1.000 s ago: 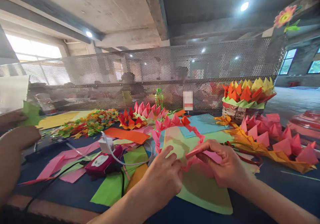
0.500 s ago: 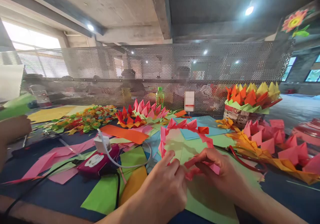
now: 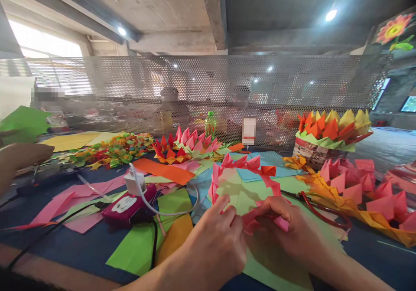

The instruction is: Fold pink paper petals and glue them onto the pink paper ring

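Note:
A ring of folded pink paper points (image 3: 253,162) stands over light green paper sheets (image 3: 276,260), with one red-orange piece among the pink. My left hand (image 3: 216,234) is closed on the near left part of the ring, its fingertips bent over the paper. Opposite it, my right hand (image 3: 281,221) pinches the near right part between thumb and fingers. Both hands nearly meet at the ring's near side, where my fingers partly hide the folds. Scissors with red handles (image 3: 320,213) lie just right of my right hand.
A purple power block (image 3: 130,206) with a white charger (image 3: 134,183) and cables sits at left. Paper star pieces (image 3: 120,148) are heaped behind. Folded paper flowers (image 3: 334,130) stand at right. Another person's hand (image 3: 26,158) holds green paper at far left. A perforated metal screen (image 3: 201,78) rises behind.
The view has shifted slightly, moving things a little to the right. My hands keep their hold on the paper ring. The other person's hand and green paper have moved right.

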{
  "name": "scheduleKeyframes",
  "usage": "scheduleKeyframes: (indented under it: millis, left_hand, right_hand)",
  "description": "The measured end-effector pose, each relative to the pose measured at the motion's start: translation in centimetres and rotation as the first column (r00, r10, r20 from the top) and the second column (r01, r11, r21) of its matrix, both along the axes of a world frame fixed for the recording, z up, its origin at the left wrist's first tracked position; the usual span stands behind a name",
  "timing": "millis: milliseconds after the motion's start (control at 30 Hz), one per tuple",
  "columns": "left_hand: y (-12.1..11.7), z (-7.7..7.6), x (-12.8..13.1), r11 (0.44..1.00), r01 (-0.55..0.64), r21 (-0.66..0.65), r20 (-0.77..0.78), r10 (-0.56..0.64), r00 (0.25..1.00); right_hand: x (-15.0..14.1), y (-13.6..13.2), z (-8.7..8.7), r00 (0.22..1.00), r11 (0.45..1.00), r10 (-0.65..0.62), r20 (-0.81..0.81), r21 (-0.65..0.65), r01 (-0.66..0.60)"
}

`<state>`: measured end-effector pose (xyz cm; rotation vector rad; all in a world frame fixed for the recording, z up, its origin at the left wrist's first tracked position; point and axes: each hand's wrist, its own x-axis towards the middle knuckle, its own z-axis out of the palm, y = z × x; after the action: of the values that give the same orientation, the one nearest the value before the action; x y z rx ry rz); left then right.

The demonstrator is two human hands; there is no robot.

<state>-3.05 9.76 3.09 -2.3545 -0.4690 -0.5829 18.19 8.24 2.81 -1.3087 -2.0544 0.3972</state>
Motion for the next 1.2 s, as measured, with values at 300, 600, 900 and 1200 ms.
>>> scheduleKeyframes:
  millis: [300,600,900,1200]
  left_hand:
    - [0.0,-0.4,0.0,1.000,-0.009,-0.015,0.000,0.009,1.000]
    - [-0.1,0.4,-0.1,0.999,-0.019,-0.046,0.028,0.021,0.999]
    - [-0.1,1.6,-0.3,0.979,-0.103,-0.175,-0.045,0.097,0.994]
    - [0.3,1.9,-0.3,0.939,-0.115,-0.324,-0.001,0.121,0.993]
  right_hand:
    - [0.0,0.0,0.1,0.999,0.999,0.047,0.001,-0.007,-0.047]
    - [0.0,-0.3,0.2,0.998,0.998,0.056,0.019,-0.022,-0.055]
    - [-0.3,-0.5,0.9,0.998,0.998,0.053,0.024,-0.024,-0.053]
    - [-0.4,-0.6,1.1,0.996,0.999,0.033,0.079,-0.029,-0.030]
